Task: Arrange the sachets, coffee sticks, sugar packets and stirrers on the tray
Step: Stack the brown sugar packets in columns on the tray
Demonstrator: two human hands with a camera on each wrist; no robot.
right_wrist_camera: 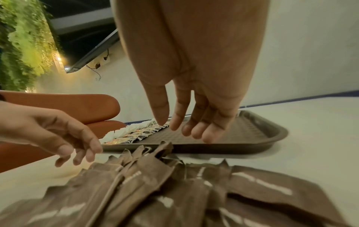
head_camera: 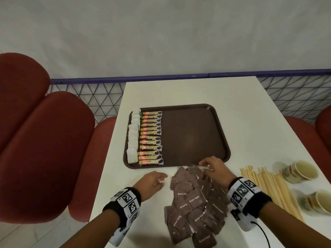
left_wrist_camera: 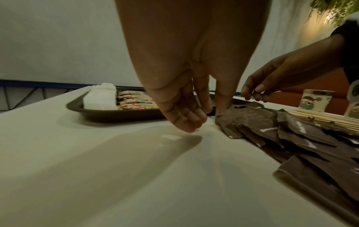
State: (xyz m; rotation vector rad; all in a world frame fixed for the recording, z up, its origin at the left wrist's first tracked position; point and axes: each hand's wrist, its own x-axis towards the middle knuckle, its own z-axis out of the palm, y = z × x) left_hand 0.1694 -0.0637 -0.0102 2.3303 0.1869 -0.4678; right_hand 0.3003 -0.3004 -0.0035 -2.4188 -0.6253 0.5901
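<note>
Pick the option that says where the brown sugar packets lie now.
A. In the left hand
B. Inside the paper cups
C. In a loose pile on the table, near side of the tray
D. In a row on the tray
C: the sugar packets lie heaped on the table in front of the tray; neither hand holds one.

Two paper cups [head_camera: 302,171] lay tipped at the white tabletop's [head_camera: 250,111] right edge; red cushioned seats [head_camera: 44,149] flanked it.
</note>
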